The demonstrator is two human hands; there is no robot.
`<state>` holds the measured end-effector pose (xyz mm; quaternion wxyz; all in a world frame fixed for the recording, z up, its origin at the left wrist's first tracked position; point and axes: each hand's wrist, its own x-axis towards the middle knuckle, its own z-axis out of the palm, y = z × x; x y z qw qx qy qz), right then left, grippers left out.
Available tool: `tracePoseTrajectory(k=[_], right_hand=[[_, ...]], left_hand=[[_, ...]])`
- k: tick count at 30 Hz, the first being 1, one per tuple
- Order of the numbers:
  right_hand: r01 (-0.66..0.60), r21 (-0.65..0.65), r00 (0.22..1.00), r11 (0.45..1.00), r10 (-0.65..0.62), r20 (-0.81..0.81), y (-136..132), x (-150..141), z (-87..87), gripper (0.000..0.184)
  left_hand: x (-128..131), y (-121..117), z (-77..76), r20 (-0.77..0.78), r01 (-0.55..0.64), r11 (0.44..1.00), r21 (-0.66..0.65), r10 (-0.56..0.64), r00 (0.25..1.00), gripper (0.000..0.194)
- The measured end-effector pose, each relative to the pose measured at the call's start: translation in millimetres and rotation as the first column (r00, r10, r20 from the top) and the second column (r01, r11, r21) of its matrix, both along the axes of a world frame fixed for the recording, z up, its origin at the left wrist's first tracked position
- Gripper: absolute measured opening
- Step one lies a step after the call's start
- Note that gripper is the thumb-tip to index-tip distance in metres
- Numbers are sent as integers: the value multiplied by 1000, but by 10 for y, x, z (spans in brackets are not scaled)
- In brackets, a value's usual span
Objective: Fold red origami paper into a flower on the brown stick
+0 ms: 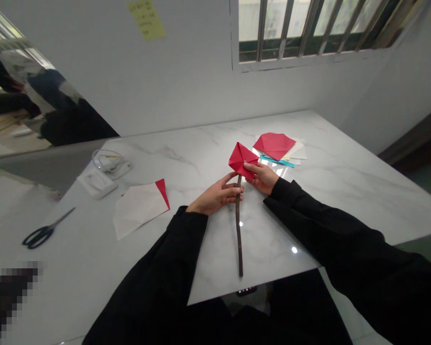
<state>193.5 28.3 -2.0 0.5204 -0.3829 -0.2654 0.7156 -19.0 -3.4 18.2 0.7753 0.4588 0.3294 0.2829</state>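
Note:
Above the table's middle, a folded red paper flower (pixel 239 158) sits at the top of a thin brown stick (pixel 239 230). My left hand (pixel 217 194) is closed round the stick just below the paper. Pinched at the flower's lower right side, my right hand (pixel 261 177) has its thumb on the front and its other fingers behind. How the paper and stick are joined is hidden by the paper. The stick's lower end points toward the table's near edge.
Red paper (pixel 275 145) lies on white, yellow and blue sheets at the back right. White paper (pixel 138 208) over red paper, black scissors (pixel 43 235), and a white box (pixel 96 184) with a coiled cable (pixel 109 163) lie on the left. The white marbled table (pixel 345 158) meets the wall behind.

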Motion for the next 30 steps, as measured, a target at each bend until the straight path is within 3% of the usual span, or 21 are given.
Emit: tracePoseTrajectory(k=[6,11,22,30], right_hand=[[-26,22,1000,999,26,2,20,11,-41,22],[-125,32,992,992,124,23,17,5,-58,26],[-160,48,987,986,159,13,-41,-28,-14,27],[-166,72,986,984,167,-7,-50,-51,-19,27]], left_hand=[[29,19,28,70,-102,990,-94,109,992,59],[47,62,-25,129,-219,973,-75,228,965,38],[119,43,-61,115,-248,968,-28,249,962,43],[138,40,-87,134,-247,969,-16,247,960,35]])
